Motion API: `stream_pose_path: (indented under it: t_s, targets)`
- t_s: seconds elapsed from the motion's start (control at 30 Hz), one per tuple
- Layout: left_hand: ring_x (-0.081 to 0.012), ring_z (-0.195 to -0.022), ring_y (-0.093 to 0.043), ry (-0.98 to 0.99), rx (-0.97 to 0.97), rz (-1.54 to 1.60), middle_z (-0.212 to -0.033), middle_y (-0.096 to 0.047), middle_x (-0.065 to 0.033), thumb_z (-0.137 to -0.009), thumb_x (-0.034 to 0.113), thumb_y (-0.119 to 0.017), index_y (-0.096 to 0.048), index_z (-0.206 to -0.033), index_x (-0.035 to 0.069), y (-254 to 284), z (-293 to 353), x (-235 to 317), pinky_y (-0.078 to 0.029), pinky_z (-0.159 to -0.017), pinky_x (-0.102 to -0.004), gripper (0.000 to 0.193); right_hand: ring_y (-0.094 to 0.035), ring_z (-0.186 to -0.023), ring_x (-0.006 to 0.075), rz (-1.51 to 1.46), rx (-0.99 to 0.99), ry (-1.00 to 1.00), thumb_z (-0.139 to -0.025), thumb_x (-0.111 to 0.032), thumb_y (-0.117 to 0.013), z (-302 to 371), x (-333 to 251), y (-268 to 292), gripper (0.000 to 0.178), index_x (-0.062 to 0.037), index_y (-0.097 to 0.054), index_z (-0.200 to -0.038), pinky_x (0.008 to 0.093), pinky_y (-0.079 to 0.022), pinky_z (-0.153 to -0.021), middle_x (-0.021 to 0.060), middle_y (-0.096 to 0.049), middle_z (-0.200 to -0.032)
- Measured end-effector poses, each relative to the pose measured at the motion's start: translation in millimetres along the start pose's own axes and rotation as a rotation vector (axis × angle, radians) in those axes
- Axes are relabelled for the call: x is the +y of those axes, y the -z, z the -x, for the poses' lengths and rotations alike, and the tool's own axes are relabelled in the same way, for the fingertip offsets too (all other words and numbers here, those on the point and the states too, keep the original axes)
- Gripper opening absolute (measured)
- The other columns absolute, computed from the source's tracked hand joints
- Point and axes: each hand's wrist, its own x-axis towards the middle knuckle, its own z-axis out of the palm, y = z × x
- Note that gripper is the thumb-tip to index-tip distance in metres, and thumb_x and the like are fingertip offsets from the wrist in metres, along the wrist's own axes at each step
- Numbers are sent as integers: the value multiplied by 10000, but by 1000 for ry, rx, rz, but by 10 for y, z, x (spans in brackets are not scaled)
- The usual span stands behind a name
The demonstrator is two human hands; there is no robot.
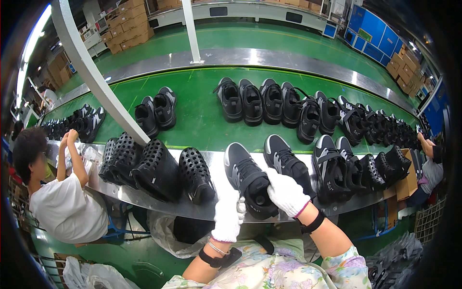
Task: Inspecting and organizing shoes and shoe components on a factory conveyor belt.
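A black and grey sneaker [246,176] with a strap over its laces lies in front of me on the metal ledge, toe pointing away. My right hand [288,192], in a white knit glove, grips the right side of its opening near the strap. Against the left of its heel, my gloved left hand [228,216] is closed with fingers curled; what they hold, if anything, is hidden. Close to the right of this shoe lies a matching sneaker [288,161], partly covered by my right hand.
Black perforated shoe-shaped pieces [156,168] stand left on the metal ledge [219,166]; more sneakers [329,168] are at right. Rows of shoes [262,103] sit on the green belt [197,115]. A white post [96,72] rises left. People [67,207] sit at both sides.
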Motion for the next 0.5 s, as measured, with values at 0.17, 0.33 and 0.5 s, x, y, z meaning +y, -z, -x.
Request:
stream_pose_path:
  t_s: [0.17, 0.33, 0.5]
  targets:
    - [-54, -431, -373, -5, 2, -116, -606, -493, 36, -1000, 320, -555, -573, -836, 129, 37, -91, -281, -266, -378, -219, 253, -661, -766, 399, 59, 22, -2, -888, -161, -579, -46, -26, -9, 269, 14, -574, -1092, 459, -540, -692, 219, -657, -809]
    - [-87, -558, -535, -597, 174, -737, -755, -606, -29, -1004, 265, -565, -608, -992, 50, 185, -198, -503, -442, -496, -254, 220, -661, -936, 421, -135, -82, -160, -947, -271, -583, 92, -135, 152, 384, -45, -541, -1254, 457, -533, -804, 239, -678, -1001]
    - [-242, -896, -679, -954, 237, -893, -1065, -696, -173, -978, 206, -603, -615, -1244, -20, 274, 117, -301, -543, -827, -357, 349, -685, -907, 324, 44, 305, -21, -900, -263, -676, 765, -155, 555, 328, -69, -647, -1163, 407, -549, -798, 164, -680, -1011]
